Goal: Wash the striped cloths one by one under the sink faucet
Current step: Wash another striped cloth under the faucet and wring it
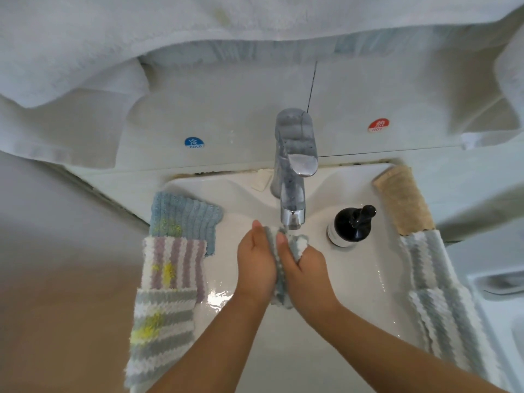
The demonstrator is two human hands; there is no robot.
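Squeezing one striped cloth under faucet, two hands.

White towels overhang, perhaps tiled wall.

Fluffy cloth, glossy metal faucet

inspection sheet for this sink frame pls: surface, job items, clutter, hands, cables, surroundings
Surface: white sink, wet, water pooled at left.
Job's things: striped cloth bunched between both hands under the faucet; three cloths on the left rim with yellow stains; striped cloths on the right rim.
Clutter: black pump bottle; tan cloth.
Grippers: left hand and right hand grip the cloth.
Cables: nothing seen.
Surroundings: cold sticker, hot sticker, white towels hanging above.
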